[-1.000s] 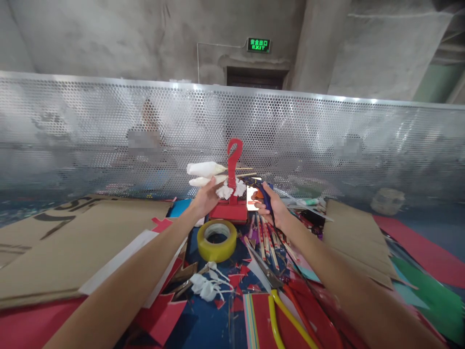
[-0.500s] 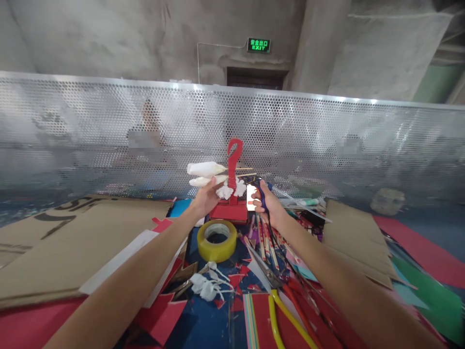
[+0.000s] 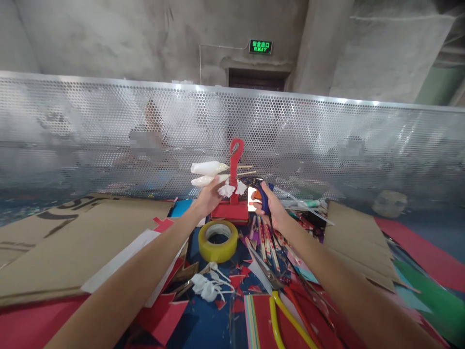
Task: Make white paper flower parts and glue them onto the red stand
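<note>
A red paper model (image 3: 233, 165) with a looped top stands on a red base (image 3: 230, 212) at the table's far side. Two white paper cones (image 3: 205, 168) on thin sticks jut from it to the left. My left hand (image 3: 209, 197) is closed on the lower cone beside the model. My right hand (image 3: 267, 202) is wrapped round a blue and orange tool (image 3: 262, 196), which looks like a glue gun, just right of the base. White crumpled bits (image 3: 230, 189) sit on the model between my hands.
A yellow tape roll (image 3: 218, 239) lies in front of the base. Yellow-handled scissors (image 3: 273, 294), sticks (image 3: 265, 238), white paper scraps (image 3: 208, 286), red cuttings and cardboard sheets (image 3: 72, 242) cover the table. A perforated metal screen (image 3: 327, 140) stands behind.
My right hand drew in closer to the red base with the tool. The view shifted slightly. My left hand stayed on the cone.
</note>
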### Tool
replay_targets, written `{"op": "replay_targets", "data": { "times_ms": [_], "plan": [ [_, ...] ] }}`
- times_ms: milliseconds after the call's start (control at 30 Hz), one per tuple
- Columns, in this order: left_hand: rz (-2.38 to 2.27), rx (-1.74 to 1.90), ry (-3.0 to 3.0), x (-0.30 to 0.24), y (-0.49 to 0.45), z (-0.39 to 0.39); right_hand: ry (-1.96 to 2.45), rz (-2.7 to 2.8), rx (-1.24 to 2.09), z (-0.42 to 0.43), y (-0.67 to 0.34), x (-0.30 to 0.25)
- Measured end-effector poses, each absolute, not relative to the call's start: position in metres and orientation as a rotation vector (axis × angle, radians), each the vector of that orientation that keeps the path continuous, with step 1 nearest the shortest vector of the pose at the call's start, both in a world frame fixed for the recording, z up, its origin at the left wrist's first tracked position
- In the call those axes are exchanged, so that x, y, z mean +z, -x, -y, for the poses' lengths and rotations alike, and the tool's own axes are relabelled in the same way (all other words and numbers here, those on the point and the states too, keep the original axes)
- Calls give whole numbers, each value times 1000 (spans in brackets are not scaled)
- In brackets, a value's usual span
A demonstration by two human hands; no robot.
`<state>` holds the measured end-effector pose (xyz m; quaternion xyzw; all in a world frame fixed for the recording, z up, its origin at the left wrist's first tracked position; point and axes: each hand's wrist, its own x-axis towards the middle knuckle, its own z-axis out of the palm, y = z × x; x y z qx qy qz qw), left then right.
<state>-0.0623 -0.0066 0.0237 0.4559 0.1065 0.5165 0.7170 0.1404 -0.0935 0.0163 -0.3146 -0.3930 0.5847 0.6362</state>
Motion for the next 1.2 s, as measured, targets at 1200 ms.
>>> {"op": "replay_targets", "data": {
  "times_ms": [1200],
  "plan": [
    [-181,1305,-923,11,73,-5,781,960,1004,103,-127,33]
  ]
}}
